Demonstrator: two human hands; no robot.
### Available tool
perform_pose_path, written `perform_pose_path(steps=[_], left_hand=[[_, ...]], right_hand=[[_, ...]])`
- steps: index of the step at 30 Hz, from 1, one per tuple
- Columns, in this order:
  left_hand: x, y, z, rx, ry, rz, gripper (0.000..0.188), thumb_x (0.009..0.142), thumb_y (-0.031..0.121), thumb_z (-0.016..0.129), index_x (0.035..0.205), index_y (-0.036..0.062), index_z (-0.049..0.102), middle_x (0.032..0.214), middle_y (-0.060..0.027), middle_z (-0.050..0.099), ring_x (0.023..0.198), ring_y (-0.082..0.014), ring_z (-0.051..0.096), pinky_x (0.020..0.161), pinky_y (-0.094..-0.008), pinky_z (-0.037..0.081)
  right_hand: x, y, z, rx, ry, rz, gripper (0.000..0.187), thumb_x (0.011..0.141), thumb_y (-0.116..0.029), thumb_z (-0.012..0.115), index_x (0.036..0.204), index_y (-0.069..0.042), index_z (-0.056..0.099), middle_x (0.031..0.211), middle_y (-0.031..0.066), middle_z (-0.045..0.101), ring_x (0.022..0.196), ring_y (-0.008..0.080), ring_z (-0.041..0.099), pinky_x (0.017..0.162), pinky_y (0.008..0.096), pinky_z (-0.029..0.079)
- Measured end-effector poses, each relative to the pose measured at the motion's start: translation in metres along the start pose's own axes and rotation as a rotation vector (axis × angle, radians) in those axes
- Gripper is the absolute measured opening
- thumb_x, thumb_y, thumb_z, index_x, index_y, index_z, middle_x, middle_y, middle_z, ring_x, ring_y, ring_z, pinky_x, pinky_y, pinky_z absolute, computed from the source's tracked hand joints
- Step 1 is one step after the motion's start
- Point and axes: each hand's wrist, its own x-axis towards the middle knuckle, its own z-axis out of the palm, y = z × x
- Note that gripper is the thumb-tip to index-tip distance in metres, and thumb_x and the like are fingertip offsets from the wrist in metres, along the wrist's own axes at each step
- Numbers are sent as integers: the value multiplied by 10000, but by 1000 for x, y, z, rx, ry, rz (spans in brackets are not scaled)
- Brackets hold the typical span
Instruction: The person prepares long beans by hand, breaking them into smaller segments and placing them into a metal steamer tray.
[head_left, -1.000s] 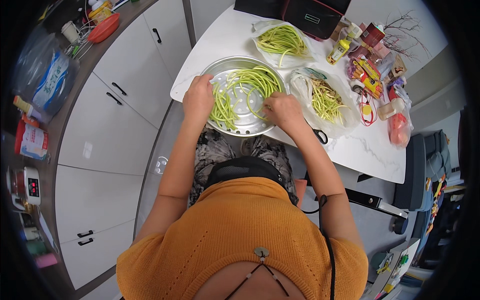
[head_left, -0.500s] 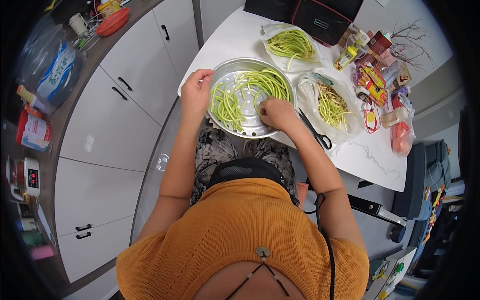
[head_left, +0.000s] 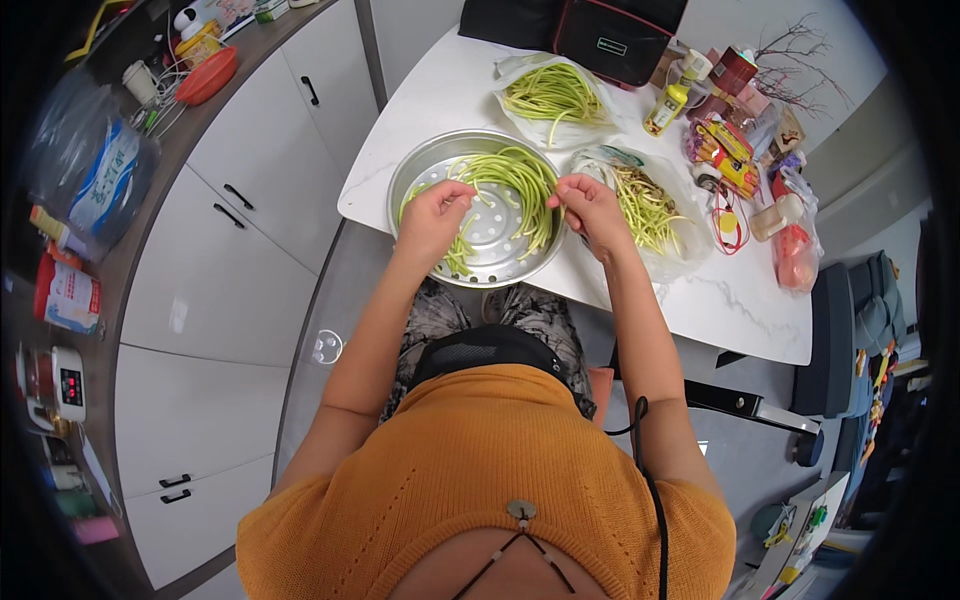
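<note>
A round metal steamer pan (head_left: 492, 228) with a holed bottom stands at the near edge of the white table. Long green stems (head_left: 525, 180) that look like garlic scapes lie curled along its right and far side, and more lie at the left, partly under my left hand (head_left: 434, 226). That hand is above the pan's left part, thumb and fingers pinched together. Over the right rim, my right hand (head_left: 597, 215) has its fingertips pinched too. Whatever thin thing either pinch holds is too small to make out. A plastic bag (head_left: 690, 225) of stems with brownish ends lies right of my right hand.
Another bag of green stems (head_left: 555, 95) lies behind the pan. Farther right are a yellow bottle (head_left: 667, 108), snack packs (head_left: 725, 150) and a bag with red items (head_left: 795, 250). A black case (head_left: 615, 40) stands at the back. White cabinets (head_left: 215, 290) line the left.
My right hand has lifted from inside the pan to its right rim. My left hand has moved from the left rim inward over the pan. The whole view has shifted slightly.
</note>
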Motion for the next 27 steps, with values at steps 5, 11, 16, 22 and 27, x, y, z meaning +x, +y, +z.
perform_pose_path(steps=[5,11,16,22,27], left_hand=[[-1,-1,12,-44,-67,-34,172,854,122,567,967,21,649,725,-26,620,631,-65,539,555,-219,441],[-7,19,18,-157,-129,-80,191,868,121,564,1014,16,625,840,-50,623,625,-67,528,562,-203,456],[-9,31,24,-15,106,192,223,870,116,569,1062,5,598,1005,-82,579,635,-73,512,580,-202,446],[-11,35,30,-153,-180,56,222,886,111,553,1077,10,604,930,-29,608,654,-55,501,577,-194,421],[-16,37,32,-205,-265,1,195,897,88,538,1050,-6,616,900,-9,625,633,-36,450,586,-176,400]], right_hand=[[-16,-16,-12,184,-13,-37,121,906,-147,546,960,-39,556,774,34,628,465,38,396,422,178,298],[-42,-27,-14,183,-68,-96,114,900,-145,552,958,-47,552,764,33,622,450,36,376,414,179,281],[-61,-28,-13,155,-93,-69,140,908,-153,541,980,-37,572,735,25,603,443,32,361,406,173,265],[-77,-29,-10,141,-162,-13,196,922,-163,515,1017,-17,606,729,13,583,446,32,351,409,167,262],[-84,-32,-11,87,-197,-7,180,907,-135,539,982,0,631,768,8,596,511,36,415,460,170,319]])
